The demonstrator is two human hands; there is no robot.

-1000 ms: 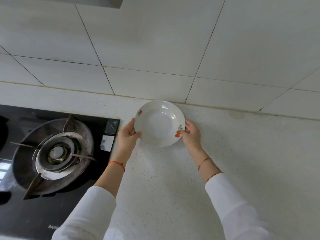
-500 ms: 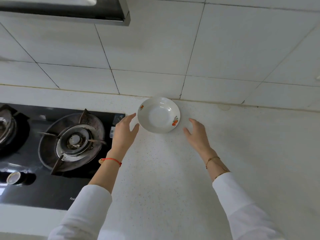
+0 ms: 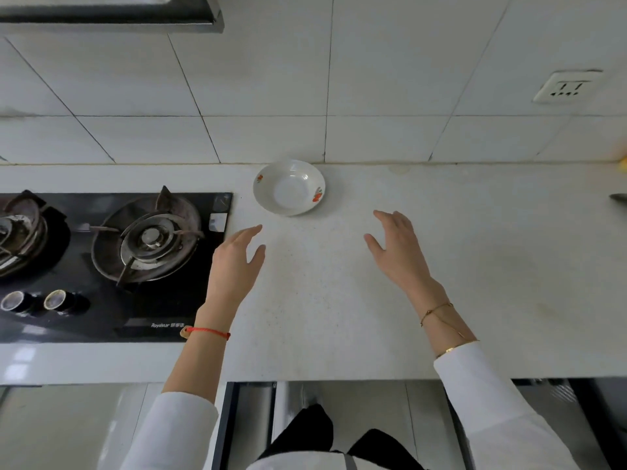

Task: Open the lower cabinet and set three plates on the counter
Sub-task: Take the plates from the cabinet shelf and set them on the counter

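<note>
A white deep plate (image 3: 289,187) with small orange flower marks rests on the pale speckled counter (image 3: 475,266), close to the tiled back wall. My left hand (image 3: 234,262) hovers over the counter in front of the plate and to its left, fingers apart, holding nothing. My right hand (image 3: 397,248) hovers in front of the plate and to its right, also open and empty. Neither hand touches the plate. Below the counter edge the lower cabinet (image 3: 339,401) stands open; its inside is mostly hidden by my body.
A black glass gas hob (image 3: 112,259) with two burners and two knobs fills the counter's left side. A range hood edge (image 3: 112,15) hangs top left. A wall socket (image 3: 567,86) sits upper right. A yellow object (image 3: 622,161) and a dark tip (image 3: 618,198) show at the right edge.
Both hands let go of the plate, which stays on the counter by the wall, and drew back toward me. The view widened as my head pulled back, showing the open cabinet below.
</note>
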